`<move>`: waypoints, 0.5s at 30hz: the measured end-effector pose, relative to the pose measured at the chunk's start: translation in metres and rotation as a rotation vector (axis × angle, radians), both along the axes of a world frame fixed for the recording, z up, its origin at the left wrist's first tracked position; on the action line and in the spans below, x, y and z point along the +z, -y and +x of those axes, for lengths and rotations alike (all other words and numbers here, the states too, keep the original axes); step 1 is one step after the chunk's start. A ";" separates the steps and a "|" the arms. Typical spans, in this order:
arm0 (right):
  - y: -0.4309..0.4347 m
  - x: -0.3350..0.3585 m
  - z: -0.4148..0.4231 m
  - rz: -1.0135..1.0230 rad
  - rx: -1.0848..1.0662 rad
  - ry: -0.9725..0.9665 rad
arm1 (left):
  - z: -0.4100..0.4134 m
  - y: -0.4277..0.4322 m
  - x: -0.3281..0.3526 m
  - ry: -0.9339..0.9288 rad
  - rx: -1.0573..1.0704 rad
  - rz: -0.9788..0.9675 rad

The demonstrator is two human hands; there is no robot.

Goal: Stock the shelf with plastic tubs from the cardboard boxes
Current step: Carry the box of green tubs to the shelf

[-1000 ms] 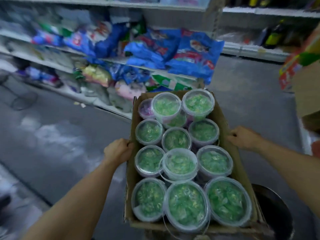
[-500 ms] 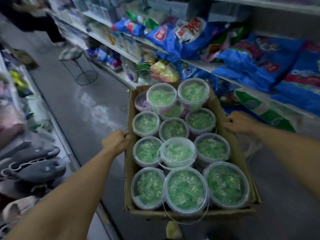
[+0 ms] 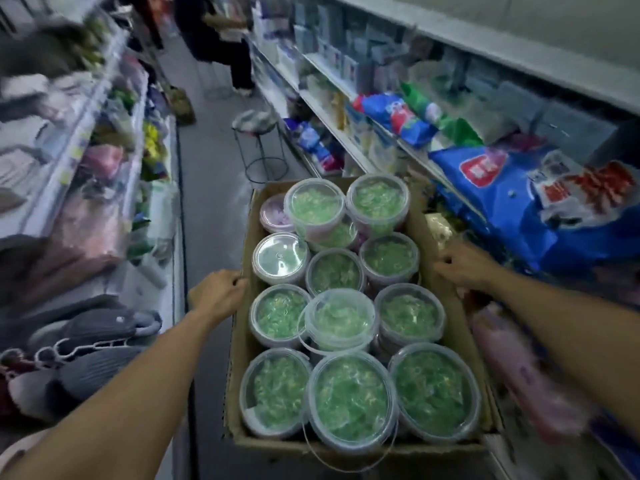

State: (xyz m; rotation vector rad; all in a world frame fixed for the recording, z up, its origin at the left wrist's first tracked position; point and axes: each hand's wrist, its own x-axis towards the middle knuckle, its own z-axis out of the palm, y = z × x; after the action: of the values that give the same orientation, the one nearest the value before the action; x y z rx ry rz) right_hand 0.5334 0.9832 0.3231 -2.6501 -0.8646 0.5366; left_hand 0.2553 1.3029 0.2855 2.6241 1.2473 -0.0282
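My left hand (image 3: pixel 218 295) and right hand (image 3: pixel 462 268) grip the sides of a cardboard box (image 3: pixel 446 244) packed with green-filled plastic tubs (image 3: pixel 349 400) in a shop aisle.

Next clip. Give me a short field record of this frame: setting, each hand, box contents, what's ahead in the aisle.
setting: shop aisle, stocked shelves on both sides
left hand: grips left wall of the cardboard box
right hand: grips the box's right wall
contents: lidded plastic tubs of green pieces, some stacked; one pinkish tub at the far left corner
ahead: stool, a person beyond it
progress: no tub in hand yet
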 end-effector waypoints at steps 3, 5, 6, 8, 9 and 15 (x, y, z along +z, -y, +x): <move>-0.076 0.002 0.057 0.003 0.091 0.021 | 0.030 -0.054 0.000 0.011 0.066 -0.012; -0.128 -0.001 0.096 -0.033 0.130 0.046 | 0.050 -0.095 0.000 0.019 0.098 -0.037; -0.155 -0.004 0.116 -0.034 0.156 0.048 | 0.060 -0.117 0.000 0.029 0.117 -0.046; -0.211 -0.009 0.153 -0.032 0.195 0.057 | 0.083 -0.163 0.000 0.055 0.155 -0.057; -0.240 -0.010 0.169 -0.029 0.213 0.063 | 0.095 -0.187 -0.001 0.065 0.168 -0.058; -0.409 -0.011 0.258 -0.048 0.251 0.065 | 0.172 -0.337 0.005 0.068 0.199 -0.053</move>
State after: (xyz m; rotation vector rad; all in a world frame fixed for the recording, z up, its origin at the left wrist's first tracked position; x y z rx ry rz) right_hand 0.7910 1.3925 0.3119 -2.6306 -1.2287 0.5380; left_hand 0.4275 1.6395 0.2903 2.4230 1.4563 0.0605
